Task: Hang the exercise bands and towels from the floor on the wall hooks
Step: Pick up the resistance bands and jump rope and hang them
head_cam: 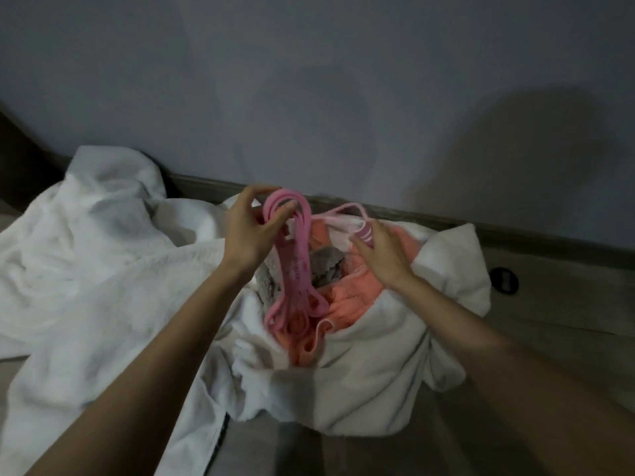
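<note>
My left hand [252, 228] is shut on the top loop of a bundle of pink exercise bands [295, 269], which hangs down over the pile. My right hand [381, 252] pinches a pale pink band [343, 214] near the wall. Under both hands lies a heap of towels on the floor: an orange towel [350, 293], a grey towel [326, 266] and a white towel [371, 365]. Another large white towel [86, 252] spreads to the left. No wall hooks are in view.
A grey wall [309, 97] rises behind the pile, with a dark baseboard [515, 235] along its foot. A small black round object [504, 281] lies on the wooden floor [567, 321] to the right.
</note>
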